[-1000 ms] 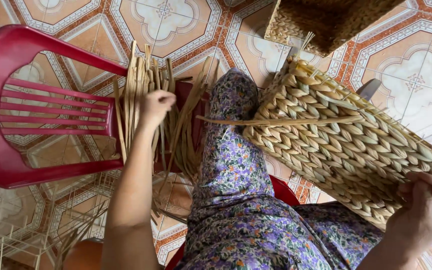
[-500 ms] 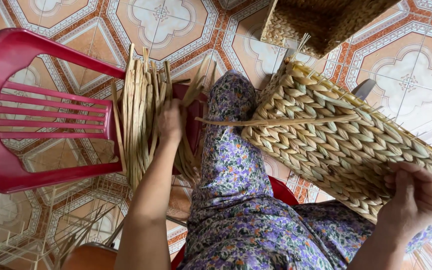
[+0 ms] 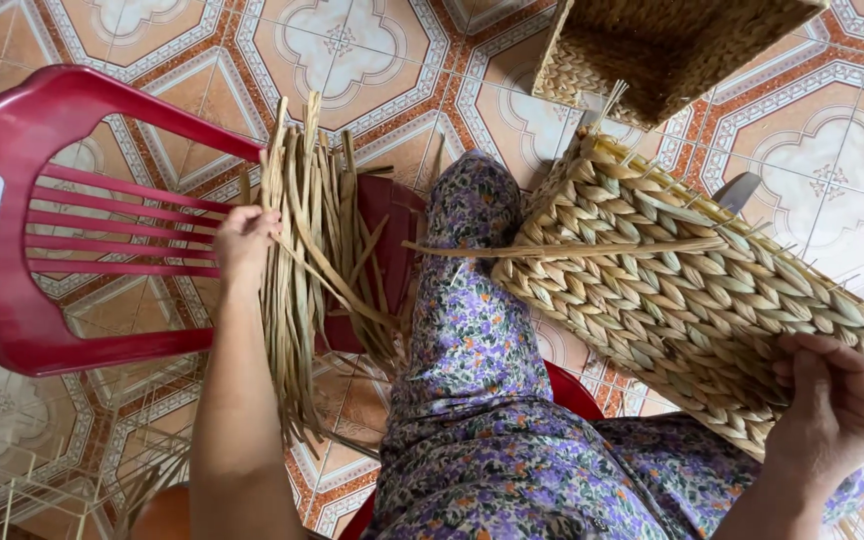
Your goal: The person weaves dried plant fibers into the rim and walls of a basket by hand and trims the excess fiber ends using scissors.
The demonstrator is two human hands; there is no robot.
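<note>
A half-woven straw basket (image 3: 692,290) rests on my lap over floral purple trousers (image 3: 472,400). My right hand (image 3: 832,410) grips its near edge at the lower right. One loose strand (image 3: 552,247) sticks out sideways from the weave. My left hand (image 3: 244,240) is closed on a strand at the left side of a bundle of dried straw strands (image 3: 312,270), which lies draped over the seat of a red plastic chair (image 3: 42,250).
A second woven basket (image 3: 662,50) stands on the patterned tile floor (image 3: 352,50) at the top. A white wire frame (image 3: 12,490) shows at the lower left. More loose strands lie on the floor under the chair.
My left hand has slid from the middle of the straw bundle to its left side and taken hold of a strand. My right hand has shifted its grip slightly on the basket edge.
</note>
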